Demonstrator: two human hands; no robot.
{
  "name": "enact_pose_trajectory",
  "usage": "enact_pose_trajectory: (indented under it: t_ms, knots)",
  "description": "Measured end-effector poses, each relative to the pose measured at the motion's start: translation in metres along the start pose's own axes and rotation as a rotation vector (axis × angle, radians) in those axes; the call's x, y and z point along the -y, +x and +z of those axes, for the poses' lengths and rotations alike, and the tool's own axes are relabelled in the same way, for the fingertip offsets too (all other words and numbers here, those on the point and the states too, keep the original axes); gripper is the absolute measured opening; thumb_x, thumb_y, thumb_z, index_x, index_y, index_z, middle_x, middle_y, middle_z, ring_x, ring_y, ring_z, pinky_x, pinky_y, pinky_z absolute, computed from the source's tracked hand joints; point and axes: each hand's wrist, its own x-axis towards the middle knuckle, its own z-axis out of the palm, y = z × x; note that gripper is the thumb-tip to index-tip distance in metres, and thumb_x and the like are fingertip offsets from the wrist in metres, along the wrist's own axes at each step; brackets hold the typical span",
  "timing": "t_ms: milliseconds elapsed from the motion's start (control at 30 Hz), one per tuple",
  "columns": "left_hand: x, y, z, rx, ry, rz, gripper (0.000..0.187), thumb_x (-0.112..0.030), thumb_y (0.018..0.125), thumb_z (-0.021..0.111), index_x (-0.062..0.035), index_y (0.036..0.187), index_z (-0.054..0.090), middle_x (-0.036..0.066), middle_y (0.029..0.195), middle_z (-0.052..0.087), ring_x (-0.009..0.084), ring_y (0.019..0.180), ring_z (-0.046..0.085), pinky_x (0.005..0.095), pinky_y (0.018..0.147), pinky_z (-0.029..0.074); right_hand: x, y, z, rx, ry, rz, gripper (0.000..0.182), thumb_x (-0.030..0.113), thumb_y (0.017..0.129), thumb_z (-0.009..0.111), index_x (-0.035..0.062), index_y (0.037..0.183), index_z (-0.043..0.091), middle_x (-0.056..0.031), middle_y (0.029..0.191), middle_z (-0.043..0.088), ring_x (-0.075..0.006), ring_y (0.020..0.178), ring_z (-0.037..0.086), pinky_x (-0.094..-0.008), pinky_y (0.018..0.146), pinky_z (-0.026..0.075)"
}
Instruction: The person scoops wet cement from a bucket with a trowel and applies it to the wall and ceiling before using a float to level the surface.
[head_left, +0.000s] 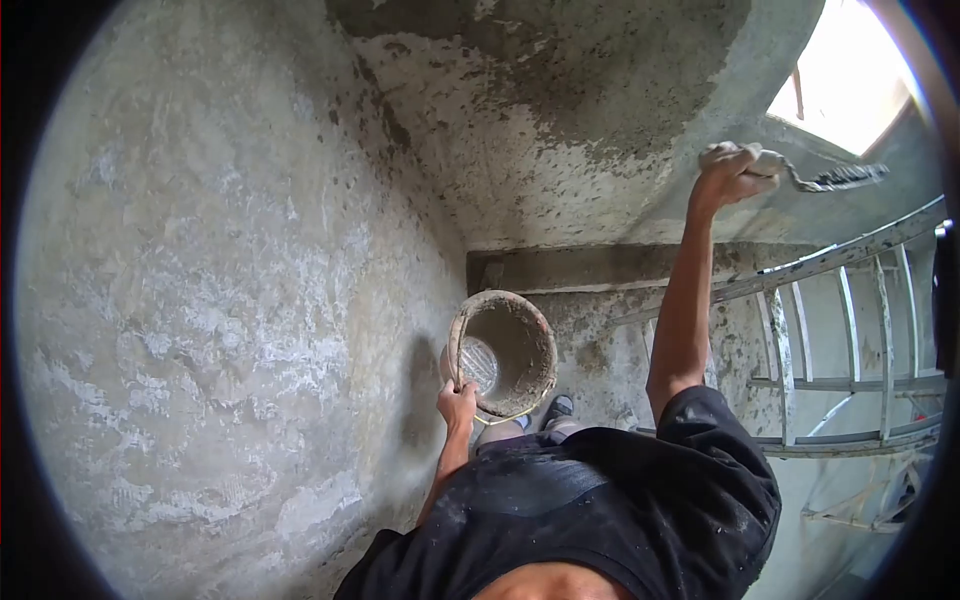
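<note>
My left hand (458, 405) is closed on the near-left rim of a mortar-crusted bucket (528, 345), where its handle also runs. The bucket is tilted so that its inside shows, with mortar caked on the walls and a paler ribbed bottom. Raised at the upper right, my right hand (735, 178) wraps round the grip of a trowel (848, 178). The trowel's blade points right and carries grey smears. A dark, wet-looking patch of mortar (590, 90) covers part of the wall surface ahead, left of the trowel and apart from it.
A rough wall (210, 270) rises close on my left. To the right stands a metal scaffold frame (883, 350) with several bars, near my right arm. A bright window opening (850, 70) is at the upper right. My shod foot (558, 408) shows below the bucket.
</note>
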Motion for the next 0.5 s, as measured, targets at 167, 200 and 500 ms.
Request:
enact_pose_trajectory:
  t_ms: [167,200,500]
  knots:
    - [0.009,-0.004,-0.018,-0.030,0.172,0.138,0.023,-0.021,0.067,0.066,-0.0018,0.079,0.062,0.016,0.072,0.063,0.0301,0.070,0.063,0.0373,0.064,0.046,-0.057,-0.022,0.050,-0.241,-0.096,-0.266,0.046,0.018,0.089,0.047,-0.0010,0.118,0.017,-0.0122,0.074,0.048,-0.0173,0.055,0.049,-0.0270,0.043,0.040]
    - [0.017,-0.004,-0.023,-0.039,0.174,0.139,0.023,-0.021,0.067,0.066,-0.0018,0.079,0.062,0.016,0.072,0.063,0.0301,0.070,0.063,0.0373,0.064,0.046,-0.083,-0.052,0.060,-0.244,-0.197,-0.265,0.044,0.017,0.088,0.047,-0.0030,0.118,0.022,-0.0160,0.081,0.048,-0.0211,0.063,0.049,-0.0300,0.051,0.041]
    - [0.050,0.007,-0.022,0.044,0.173,0.140,0.028,-0.025,0.064,0.062,0.0004,0.074,0.057,0.022,0.068,0.060,0.0401,0.069,0.059,0.0452,0.065,0.045,-0.064,-0.408,0.023,0.962,-0.652,-0.148,0.037,0.008,0.082,0.056,-0.0097,0.112,0.044,-0.0316,0.102,0.056,-0.0389,0.087,0.059,-0.0442,0.073,0.047]
